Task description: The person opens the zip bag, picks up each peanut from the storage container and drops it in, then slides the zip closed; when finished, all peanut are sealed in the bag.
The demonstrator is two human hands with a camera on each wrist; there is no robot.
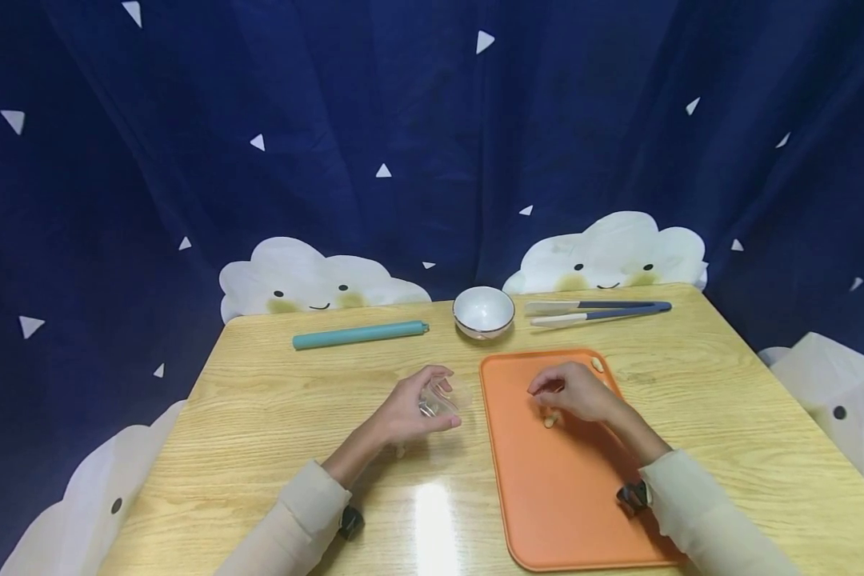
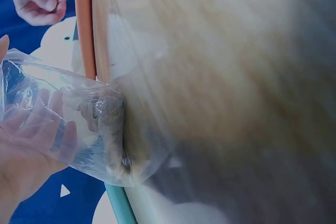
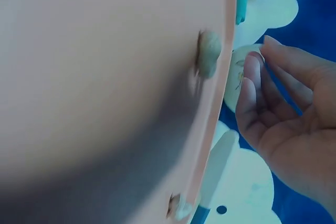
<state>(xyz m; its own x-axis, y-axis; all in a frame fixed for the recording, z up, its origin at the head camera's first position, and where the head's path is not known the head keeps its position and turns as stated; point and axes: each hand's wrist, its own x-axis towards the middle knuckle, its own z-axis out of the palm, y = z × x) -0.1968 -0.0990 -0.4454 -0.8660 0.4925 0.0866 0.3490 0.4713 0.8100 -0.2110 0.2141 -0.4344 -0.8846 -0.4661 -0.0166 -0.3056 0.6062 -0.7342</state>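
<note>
My left hand (image 1: 406, 410) curls its fingers and thumb round a clear plastic bag (image 1: 445, 395), held just left of the tray. In the left wrist view the bag (image 2: 63, 114) has brownish, peanut-like pieces at its far end. Over the upper part of the orange tray (image 1: 547, 496) hovers my right hand (image 1: 574, 390), fingers loosely bent. Nothing shows between its thumb and fingertips in the right wrist view. A peanut (image 1: 550, 418) lies on the tray below this hand, and another (image 1: 598, 365) near the tray's far right corner.
Behind the tray stands a white bowl (image 1: 484, 310), with blue-and-white tongs (image 1: 655, 308) to its right. A teal stick (image 1: 360, 334) lies at the back left. One small pale piece (image 1: 400, 451) is on the table beside my left wrist. A dark blue curtain hangs behind.
</note>
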